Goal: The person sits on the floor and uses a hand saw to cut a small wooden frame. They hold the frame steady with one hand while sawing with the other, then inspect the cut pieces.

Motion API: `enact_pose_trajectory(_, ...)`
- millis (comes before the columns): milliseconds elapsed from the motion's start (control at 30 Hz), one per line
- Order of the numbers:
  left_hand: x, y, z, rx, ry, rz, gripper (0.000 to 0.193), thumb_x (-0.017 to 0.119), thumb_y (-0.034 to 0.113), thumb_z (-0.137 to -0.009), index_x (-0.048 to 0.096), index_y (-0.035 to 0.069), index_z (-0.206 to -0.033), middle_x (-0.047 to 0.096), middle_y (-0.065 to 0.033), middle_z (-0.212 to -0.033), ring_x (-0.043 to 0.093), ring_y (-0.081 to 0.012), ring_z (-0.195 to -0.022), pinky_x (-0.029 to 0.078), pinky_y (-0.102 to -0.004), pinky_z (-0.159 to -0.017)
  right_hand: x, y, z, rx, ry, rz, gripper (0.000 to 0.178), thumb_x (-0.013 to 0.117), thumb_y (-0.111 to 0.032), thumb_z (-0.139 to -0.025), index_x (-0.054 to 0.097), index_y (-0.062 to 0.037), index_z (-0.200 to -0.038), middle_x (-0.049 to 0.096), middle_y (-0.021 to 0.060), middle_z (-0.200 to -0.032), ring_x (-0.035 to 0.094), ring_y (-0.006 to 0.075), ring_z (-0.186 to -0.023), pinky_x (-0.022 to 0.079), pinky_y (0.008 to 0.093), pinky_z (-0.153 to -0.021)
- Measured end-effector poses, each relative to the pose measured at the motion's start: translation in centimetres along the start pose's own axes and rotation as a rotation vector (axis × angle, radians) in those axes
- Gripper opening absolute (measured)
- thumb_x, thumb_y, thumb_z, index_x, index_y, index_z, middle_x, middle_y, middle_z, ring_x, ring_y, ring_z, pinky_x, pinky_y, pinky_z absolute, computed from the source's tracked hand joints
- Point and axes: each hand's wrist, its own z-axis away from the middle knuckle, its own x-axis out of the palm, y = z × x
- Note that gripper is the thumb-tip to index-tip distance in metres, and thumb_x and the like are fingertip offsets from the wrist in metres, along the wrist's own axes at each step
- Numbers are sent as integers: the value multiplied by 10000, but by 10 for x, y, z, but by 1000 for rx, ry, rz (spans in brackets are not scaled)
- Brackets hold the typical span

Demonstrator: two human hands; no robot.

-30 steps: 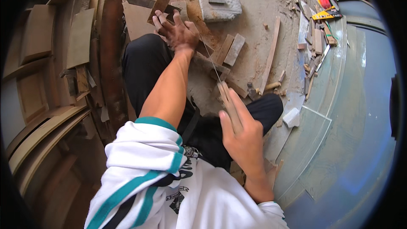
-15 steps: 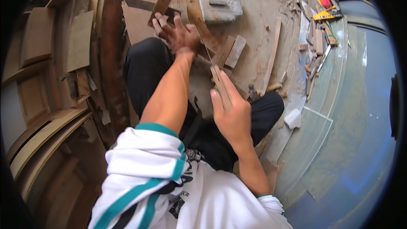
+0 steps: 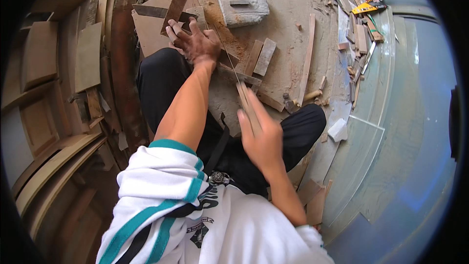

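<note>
My right hand [image 3: 261,134] is closed around the pale wooden handle of a handsaw [image 3: 246,100], its forefinger stretched along the grip. The thin blade shows nearly edge-on, running up and left past my left hand [image 3: 198,46]. That hand presses on a brown wooden strip [image 3: 181,0], fingers spread and bent over the wood where it crosses a dark strip [image 3: 157,11]. Beneath them lies a flat brown board [image 3: 146,32]. A further wooden piece [image 3: 239,75] crosses under the blade. Where the teeth meet the wood is hard to make out.
A whitish block [image 3: 243,14] with a slot lies beyond, beside sawdust. Two short wood blocks [image 3: 264,57], a long strip [image 3: 308,58] and a hammer [image 3: 290,103] are on the right. Glass sheets [image 3: 361,151] lie farther right; wooden furniture parts [image 3: 44,49] stand at left.
The view has shifted a little, so the scene sits farther left and higher. My right hand has drawn the saw slightly back toward me; my left hand stays on the wood.
</note>
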Motion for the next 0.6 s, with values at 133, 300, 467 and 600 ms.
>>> enact_pose_trajectory(133,-2,7,1,1,-9,-14,542,565,290,-808,566,99,-1315,151,-266,-1610,100,-471,-1498,204,-706,-1124,-68,-32,80,148,-95,-6,485,645,36,-900,536,97,-1368,672,276,-1235,735,321,-1031,590,338,-842)
enact_pose_trajectory(300,-3,10,7,6,-24,33,550,568,282,-789,578,92,-1305,161,-267,-1607,101,-474,-1499,219,-707,-1118,31,57,-29,-9,17,-68,472,625,-61,-938,546,7,-1398,666,258,-1227,698,385,-1045,561,404,-872)
enact_pose_trajectory(467,-3,-1,-1,-5,-2,-29,547,575,279,-780,574,84,-1292,173,-261,-1598,117,-476,-1484,220,-707,-1111,29,35,-14,-38,30,-68,465,635,-86,-946,549,8,-1393,667,259,-1212,666,440,-1049,552,424,-872)
enact_pose_trajectory(600,-11,9,-2,-3,-26,16,528,562,273,-801,573,70,-1289,167,-262,-1589,106,-480,-1475,188,-684,-1128,-53,-2,100,82,-30,-46,470,648,16,-911,537,122,-1355,673,274,-1240,723,316,-1077,576,320,-860)
